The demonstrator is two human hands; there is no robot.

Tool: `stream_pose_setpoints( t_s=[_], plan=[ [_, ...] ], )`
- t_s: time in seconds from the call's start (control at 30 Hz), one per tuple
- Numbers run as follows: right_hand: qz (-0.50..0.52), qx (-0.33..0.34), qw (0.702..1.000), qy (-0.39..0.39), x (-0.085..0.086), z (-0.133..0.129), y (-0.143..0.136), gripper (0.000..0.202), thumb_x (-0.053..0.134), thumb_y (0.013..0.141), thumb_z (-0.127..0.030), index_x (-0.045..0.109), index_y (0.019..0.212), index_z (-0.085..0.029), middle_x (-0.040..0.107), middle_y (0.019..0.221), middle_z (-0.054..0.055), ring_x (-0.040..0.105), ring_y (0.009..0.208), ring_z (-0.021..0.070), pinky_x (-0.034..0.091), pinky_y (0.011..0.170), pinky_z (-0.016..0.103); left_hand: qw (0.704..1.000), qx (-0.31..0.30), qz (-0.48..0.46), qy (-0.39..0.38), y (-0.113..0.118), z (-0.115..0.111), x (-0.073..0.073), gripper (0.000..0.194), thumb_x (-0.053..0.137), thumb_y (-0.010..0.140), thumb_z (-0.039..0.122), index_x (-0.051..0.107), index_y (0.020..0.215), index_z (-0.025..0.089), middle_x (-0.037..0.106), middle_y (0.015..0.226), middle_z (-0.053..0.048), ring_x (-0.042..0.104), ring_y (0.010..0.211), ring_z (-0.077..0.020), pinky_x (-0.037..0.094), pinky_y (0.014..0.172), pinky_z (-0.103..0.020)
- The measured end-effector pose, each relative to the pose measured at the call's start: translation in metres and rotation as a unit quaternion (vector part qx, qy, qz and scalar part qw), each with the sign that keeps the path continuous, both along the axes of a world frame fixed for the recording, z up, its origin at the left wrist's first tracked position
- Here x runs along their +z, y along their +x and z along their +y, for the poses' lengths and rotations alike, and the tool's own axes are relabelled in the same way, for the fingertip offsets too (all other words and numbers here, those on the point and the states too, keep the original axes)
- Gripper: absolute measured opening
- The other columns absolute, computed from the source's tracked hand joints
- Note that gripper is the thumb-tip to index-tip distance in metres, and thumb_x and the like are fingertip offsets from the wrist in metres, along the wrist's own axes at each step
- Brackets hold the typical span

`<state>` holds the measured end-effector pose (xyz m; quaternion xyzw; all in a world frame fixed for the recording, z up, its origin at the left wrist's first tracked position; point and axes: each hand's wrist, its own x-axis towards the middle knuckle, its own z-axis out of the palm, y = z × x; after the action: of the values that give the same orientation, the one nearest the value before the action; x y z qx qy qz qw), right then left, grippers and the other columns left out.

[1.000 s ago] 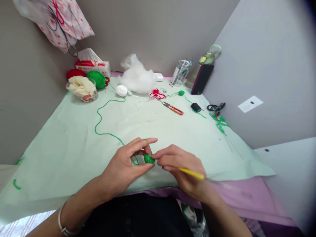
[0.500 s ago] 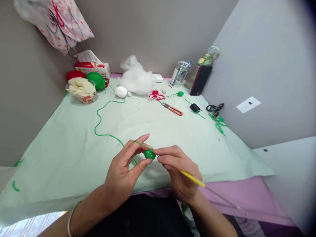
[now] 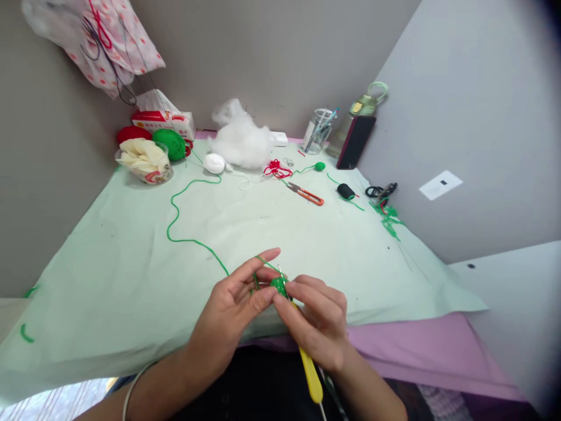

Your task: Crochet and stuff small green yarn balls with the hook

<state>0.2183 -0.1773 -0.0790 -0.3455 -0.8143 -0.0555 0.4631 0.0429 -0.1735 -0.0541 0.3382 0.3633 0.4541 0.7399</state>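
Green crochet piece (image 3: 278, 286), lower centre of frame, held above the pale cloth (image 3: 263, 231) between the two hands. Change vs. half a second ago: crochet hook (image 3: 310, 374) has swung round. Its yellow handle slanted out right past the right hand; now it drops steeply toward the bottom edge, and the metal tip shows beyond the piece. Piece sits slightly lower and further right too. Likely means a stitch is being worked, hook through or against the edge; can't confirm which, contact spot is small and partly covered.

Orientation: piece is small and roundish, no clear long axis, facing direction can't be told with fingers over it. Hook is the long one: axis runs from tip, pointing up and slightly left, down to the handle end at lower right.

Left hand (image 3: 234, 301): thumb and a finger closed on the piece from the left, index stretched out well apart from the thumb, green yarn (image 3: 188, 240) passing over it. The far fingers are partly hidden. Right hand (image 3: 322, 318): thumb and index nearly together, pinching the hook by the piece's right side, other fingers curled. Yarn trails off to upper left; orange snips (image 3: 305, 193) lie beyond the hands, apart from them.
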Motion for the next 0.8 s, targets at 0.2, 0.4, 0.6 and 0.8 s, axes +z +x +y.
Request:
stream_pose_setpoints(
  t_s=[0.2,0.4,0.6,0.8],
  plan=[
    [-0.022,0.023,0.995,0.092,0.011,0.004,0.001,0.019,0.069,0.089,-0.003,0.073,0.101,-0.016,0.069,0.105,0.008,0.068,0.101,0.0171,0.066,0.082,0.026,0.985,-0.089,-0.106,-0.108,-0.005,0.014,0.003,0.048,0.085,0.08,0.032,0.075,0.127,0.026,0.066,0.1,-0.001,0.059,0.096,-0.0134,0.046,0.091,-0.023],
    [0.071,0.065,0.995,0.001,0.008,0.005,0.004,0.022,0.058,0.098,-0.01,0.072,0.112,-0.02,0.073,0.104,0.007,0.072,0.096,0.0178,0.065,0.072,0.029,0.989,-0.11,-0.065,-0.076,-0.011,0.02,0.005,0.055,0.086,0.077,0.028,0.072,0.13,0.027,0.066,0.101,-0.001,0.058,0.1,-0.0154,0.043,0.094,-0.026],
    [0.202,0.093,0.97,-0.093,-0.006,0.003,0.001,0.026,0.052,0.103,-0.021,0.075,0.115,-0.026,0.077,0.105,0.009,0.075,0.088,0.0199,0.062,0.067,0.033,0.994,-0.089,-0.047,-0.038,-0.01,0.02,0.006,0.055,0.086,0.076,0.026,0.072,0.129,0.027,0.062,0.099,0.0,0.058,0.094,-0.0147,0.045,0.091,-0.027],
    [0.305,0.123,0.933,-0.144,0.004,0.0,-0.007,0.026,0.055,0.103,-0.022,0.077,0.114,-0.029,0.079,0.104,0.007,0.075,0.087,0.0203,0.061,0.064,0.033,0.998,-0.053,0.017,0.035,-0.014,0.02,0.002,0.05,0.082,0.08,0.024,0.071,0.129,0.031,0.058,0.099,0.0,0.053,0.097,-0.0147,0.044,0.089,-0.025]
  ],
)
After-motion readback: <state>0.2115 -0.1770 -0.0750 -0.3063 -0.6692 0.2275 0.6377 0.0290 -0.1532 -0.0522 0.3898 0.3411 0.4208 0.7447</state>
